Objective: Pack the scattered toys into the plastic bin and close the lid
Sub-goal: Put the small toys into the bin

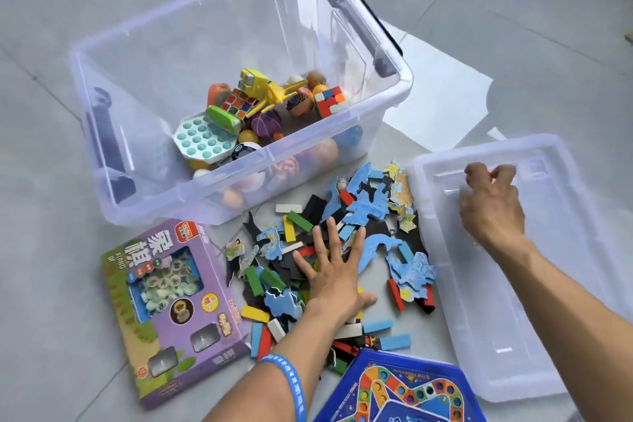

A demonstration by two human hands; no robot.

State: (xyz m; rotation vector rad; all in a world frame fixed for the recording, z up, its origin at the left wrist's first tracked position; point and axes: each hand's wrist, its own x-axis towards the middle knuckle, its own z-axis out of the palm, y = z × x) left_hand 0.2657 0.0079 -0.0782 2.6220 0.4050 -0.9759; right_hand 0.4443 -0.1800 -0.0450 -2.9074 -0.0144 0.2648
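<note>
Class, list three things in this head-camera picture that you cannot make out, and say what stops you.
1. What the right hand pinches over the lid: a red speck, mostly covered by its fingers.
2. The full blue game board: cut off by the bottom edge.
3. The pieces under the left hand, which lies flat on the pile of puzzle pieces and blocks.

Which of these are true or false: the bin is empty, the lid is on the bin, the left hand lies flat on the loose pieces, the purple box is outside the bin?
1. The bin is empty. False: toys lie in it.
2. The lid is on the bin. False: it lies on the floor beside it.
3. The left hand lies flat on the loose pieces. True.
4. The purple box is outside the bin. True.
</note>
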